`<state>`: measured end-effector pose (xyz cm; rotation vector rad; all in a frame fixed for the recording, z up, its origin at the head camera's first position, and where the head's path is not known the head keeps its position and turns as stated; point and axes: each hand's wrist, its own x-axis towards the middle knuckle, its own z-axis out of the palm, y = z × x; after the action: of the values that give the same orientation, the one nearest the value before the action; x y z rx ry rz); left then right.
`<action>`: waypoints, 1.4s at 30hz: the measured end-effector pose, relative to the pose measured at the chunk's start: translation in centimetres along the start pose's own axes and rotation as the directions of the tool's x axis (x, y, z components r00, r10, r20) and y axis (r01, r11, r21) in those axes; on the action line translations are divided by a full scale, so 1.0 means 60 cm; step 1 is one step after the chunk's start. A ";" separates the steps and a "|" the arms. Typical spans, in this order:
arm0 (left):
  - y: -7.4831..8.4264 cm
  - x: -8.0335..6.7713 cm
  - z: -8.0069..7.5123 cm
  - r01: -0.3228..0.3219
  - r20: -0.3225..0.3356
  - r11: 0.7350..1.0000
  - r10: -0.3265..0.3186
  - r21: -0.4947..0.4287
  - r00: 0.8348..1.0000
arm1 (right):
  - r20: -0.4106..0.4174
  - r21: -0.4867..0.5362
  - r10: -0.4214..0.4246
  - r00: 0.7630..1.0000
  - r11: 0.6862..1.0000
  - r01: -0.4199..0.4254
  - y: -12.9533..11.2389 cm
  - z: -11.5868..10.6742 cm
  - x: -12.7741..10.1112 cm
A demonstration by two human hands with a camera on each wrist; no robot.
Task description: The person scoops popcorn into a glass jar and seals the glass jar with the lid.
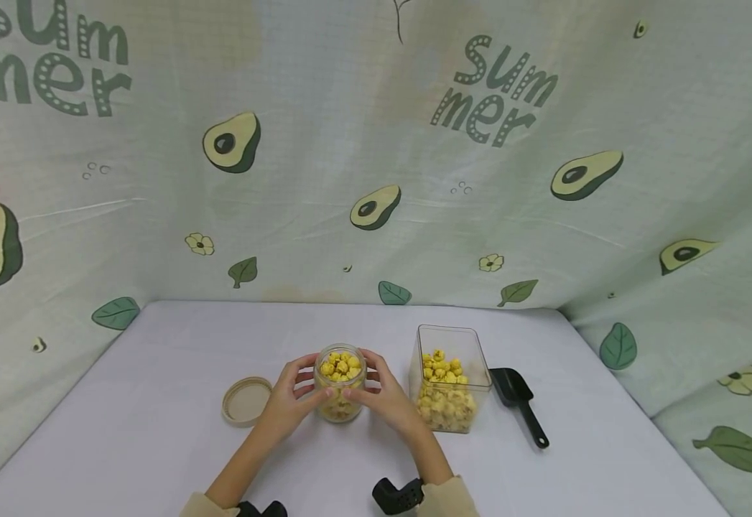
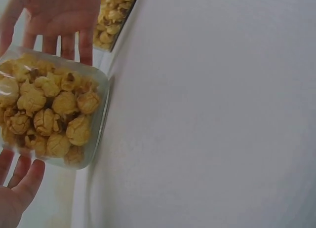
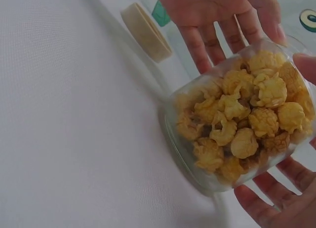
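Observation:
A round glass jar (image 1: 340, 402) filled with yellow popcorn stands upright and lidless on the table. My left hand (image 1: 294, 397) holds its left side and my right hand (image 1: 385, 396) its right, with both thumbs at the front. In the left wrist view, popcorn (image 2: 47, 112) shows through the glass, with fingers on two sides. The right wrist view also has the jar (image 3: 242, 119) between both hands. Left of it lies a round tan lid (image 1: 247, 402). To the right stands a clear square container (image 1: 451, 388) partly filled with popcorn.
A black scoop (image 1: 519, 402) lies on the table to the right of the square container. The white table (image 1: 156, 431) backs onto a hanging cloth (image 1: 298, 237) printed with avocados and leaves. Black wrist devices (image 1: 398, 495) sit near the cuffs.

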<state>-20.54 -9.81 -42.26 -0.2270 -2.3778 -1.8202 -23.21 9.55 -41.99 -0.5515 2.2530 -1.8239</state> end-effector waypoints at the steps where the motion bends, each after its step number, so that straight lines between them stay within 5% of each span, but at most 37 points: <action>1: 0.001 0.000 -0.001 0.003 0.006 1.000 -0.003 0.005 1.000 | -0.005 0.003 0.002 1.000 1.000 -0.002 0.002 0.001 0.000; 10: 0.007 0.001 -0.032 0.009 0.091 0.996 -0.017 0.087 0.996 | -0.029 0.024 0.025 0.999 0.999 -0.024 0.005 0.006 0.000; 17: 0.012 0.000 -0.076 -0.034 0.067 0.973 0.020 0.227 0.998 | -0.027 0.020 0.042 0.999 0.999 -0.041 0.004 0.004 -0.001; 20: 0.014 0.000 -0.096 -0.021 0.060 0.936 0.000 0.351 0.998 | -0.028 0.023 0.048 0.998 0.999 -0.047 0.001 0.001 -0.001; 26: 0.008 -0.005 -0.137 -0.068 0.134 0.807 -0.014 0.587 0.991 | -0.014 0.036 0.048 0.999 0.998 -0.047 -0.003 -0.001 0.000; 31: 0.000 -0.006 -0.159 -0.045 0.194 0.727 -0.122 0.686 0.973 | -0.006 0.044 0.055 0.998 0.998 -0.055 -0.005 0.002 0.000; 35: -0.001 -0.003 -0.171 -0.027 0.224 0.687 -0.200 0.726 0.954 | 0.003 0.049 0.055 0.998 0.997 -0.055 -0.008 0.006 0.001; 42: 0.005 0.017 -0.173 -0.065 0.293 0.661 -0.241 0.748 0.925 | -0.005 0.034 0.065 0.998 0.997 -0.065 -0.014 0.002 -0.001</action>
<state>-21.28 -19.72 -39.11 -0.3756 -3.2190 -0.6836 -22.98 9.30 -41.22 -0.4620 2.2127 -1.8312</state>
